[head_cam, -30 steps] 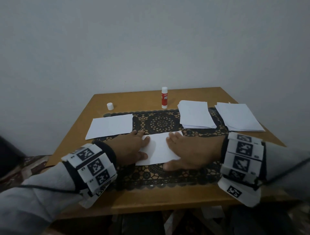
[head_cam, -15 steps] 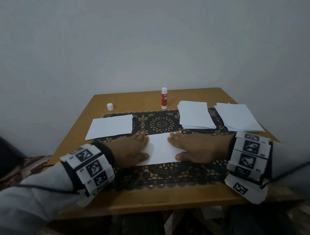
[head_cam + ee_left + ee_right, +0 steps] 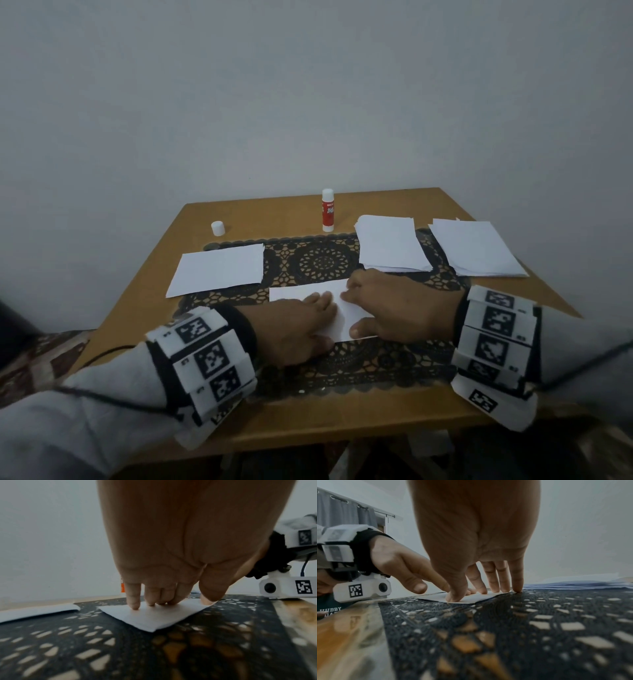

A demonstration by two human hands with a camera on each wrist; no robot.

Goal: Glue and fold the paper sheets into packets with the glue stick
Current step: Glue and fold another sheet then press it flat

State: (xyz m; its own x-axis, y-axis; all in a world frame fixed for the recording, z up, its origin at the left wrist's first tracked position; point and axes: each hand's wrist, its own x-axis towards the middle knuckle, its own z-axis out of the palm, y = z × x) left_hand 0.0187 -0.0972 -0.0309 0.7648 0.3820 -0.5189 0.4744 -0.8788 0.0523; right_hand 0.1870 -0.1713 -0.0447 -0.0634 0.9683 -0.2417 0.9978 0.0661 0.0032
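Both the left hand (image 3: 301,329) and the right hand (image 3: 394,308) lay flat, fingers straight, pressing the folded paper (image 3: 301,293) (light, limp, likely slippery) in front of the glue stick (image 3: 327,210), best pinned near its edges.

head view high over table (image 3: 445,212), wrist views low, sharing folded paper (image 3: 150,616)

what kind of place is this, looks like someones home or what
Probably a room in a home, not a workshop: a small wooden table pushed against a plain wall, a black lace table mat under the paper, and a grey curtain on a rod.
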